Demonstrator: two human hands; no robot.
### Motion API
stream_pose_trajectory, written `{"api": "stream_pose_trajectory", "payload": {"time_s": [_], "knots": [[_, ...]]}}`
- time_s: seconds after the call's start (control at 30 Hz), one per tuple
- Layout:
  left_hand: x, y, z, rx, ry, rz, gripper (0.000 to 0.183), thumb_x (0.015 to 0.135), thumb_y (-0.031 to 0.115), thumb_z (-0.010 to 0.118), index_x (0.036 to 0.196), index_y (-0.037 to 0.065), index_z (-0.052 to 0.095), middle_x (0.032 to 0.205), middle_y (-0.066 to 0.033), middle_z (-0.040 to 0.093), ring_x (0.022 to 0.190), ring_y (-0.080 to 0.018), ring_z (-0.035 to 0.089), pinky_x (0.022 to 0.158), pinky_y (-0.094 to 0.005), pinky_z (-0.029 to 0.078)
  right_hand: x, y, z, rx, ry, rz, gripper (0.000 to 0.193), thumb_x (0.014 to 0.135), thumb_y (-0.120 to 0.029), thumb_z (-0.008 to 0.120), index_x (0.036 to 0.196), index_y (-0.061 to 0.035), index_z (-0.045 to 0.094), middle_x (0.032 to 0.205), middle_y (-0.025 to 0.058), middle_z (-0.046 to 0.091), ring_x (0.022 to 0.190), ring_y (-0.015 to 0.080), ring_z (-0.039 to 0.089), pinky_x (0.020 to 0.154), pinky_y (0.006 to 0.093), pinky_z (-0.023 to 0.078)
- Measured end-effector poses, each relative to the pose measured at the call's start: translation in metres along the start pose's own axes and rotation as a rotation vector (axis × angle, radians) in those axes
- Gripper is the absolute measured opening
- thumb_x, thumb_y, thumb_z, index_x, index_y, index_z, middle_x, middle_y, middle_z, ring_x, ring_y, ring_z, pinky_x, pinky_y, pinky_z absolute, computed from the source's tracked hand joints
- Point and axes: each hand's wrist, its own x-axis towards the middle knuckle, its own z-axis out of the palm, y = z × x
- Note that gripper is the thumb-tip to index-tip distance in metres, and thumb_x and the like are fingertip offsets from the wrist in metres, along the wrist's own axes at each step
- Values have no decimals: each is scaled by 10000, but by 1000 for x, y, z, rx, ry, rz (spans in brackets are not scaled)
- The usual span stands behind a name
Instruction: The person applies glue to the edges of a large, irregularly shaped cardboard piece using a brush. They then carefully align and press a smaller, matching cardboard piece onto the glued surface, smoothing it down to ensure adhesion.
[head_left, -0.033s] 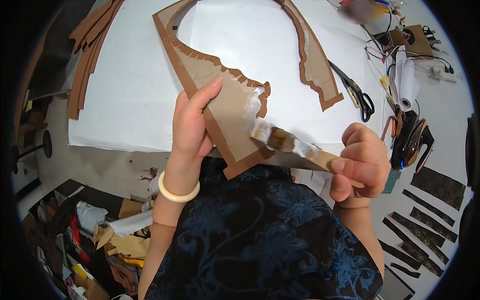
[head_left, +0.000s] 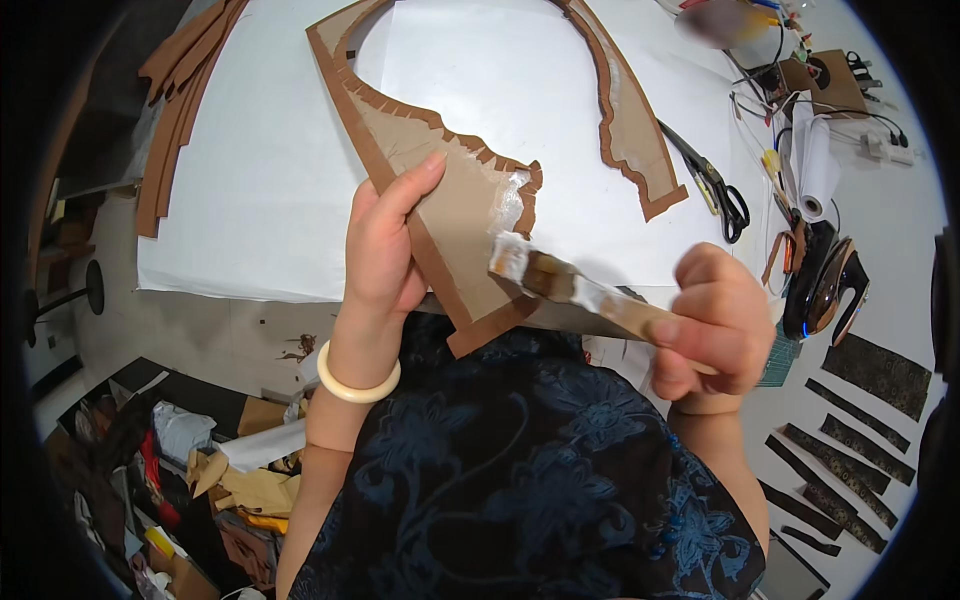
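A curved beige panel (head_left: 455, 220) with brown edging lies over the table's front edge, its inner edge notched and folded over. My left hand (head_left: 385, 240) grips the panel's left side, thumb on top and fingers underneath. In my right hand (head_left: 715, 320) is the wooden handle of a flat brush (head_left: 560, 280). The brush's white-coated bristles touch the beige surface near the inner edge. Just above them, a wet white smear (head_left: 508, 205) runs along the folded notches. The panel's other narrow arm (head_left: 640, 150) rests on the table farther right.
White paper covers the table (head_left: 250, 200). Black-handled scissors (head_left: 715, 190) lie to the right, near a roll of white paper (head_left: 812, 170) and an iron (head_left: 835, 290). Brown strips (head_left: 185, 120) hang at the left. Dark patterned strips (head_left: 835, 460) lie at lower right, scraps (head_left: 250, 490) at lower left.
The brush and my right hand have shifted slightly left across the panel. My left hand and the panel have hardly moved.
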Motion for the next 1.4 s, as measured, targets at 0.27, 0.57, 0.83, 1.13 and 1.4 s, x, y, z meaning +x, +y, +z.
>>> {"api": "stream_pose_trajectory", "payload": {"time_s": [0.27,0.57,0.83,1.13,1.4], "knots": [[-1,3,-1,6,0,-2,257,983,147,547,1142,-50,591,1035,-137,686,895,-205,693,773,-335,583,-1,-5,-1,-5,-93,-66,122,885,-132,702,865,-49,614,641,28,474,506,186,431,438,317,372],[4,1,-3,-21,-5,-17,268,979,138,546,1152,-62,591,1043,-146,690,905,-216,698,778,-344,590,-8,-13,-3,-7,-40,55,190,910,-192,699,844,-59,581,588,16,451,479,183,421,432,297,354],[5,-1,-4,-42,-11,-9,274,979,133,547,1166,-64,583,1067,-154,686,918,-224,699,788,-350,593,-19,-18,-3,35,95,215,163,866,-157,718,860,-69,581,579,25,493,482,178,443,448,309,385],[5,-2,-4,-48,-17,-4,263,976,129,549,1155,-60,589,1066,-154,687,919,-223,700,788,-347,595,-24,-15,-3,136,245,245,129,840,-52,683,858,-19,560,594,46,516,492,161,437,463,307,387],[5,0,-3,-43,-9,-11,263,978,129,545,1159,-58,587,1067,-150,686,923,-226,697,795,-352,590,-22,-13,1,180,296,272,164,849,-60,686,818,-14,531,601,52,535,500,155,441,459,284,351]]}}
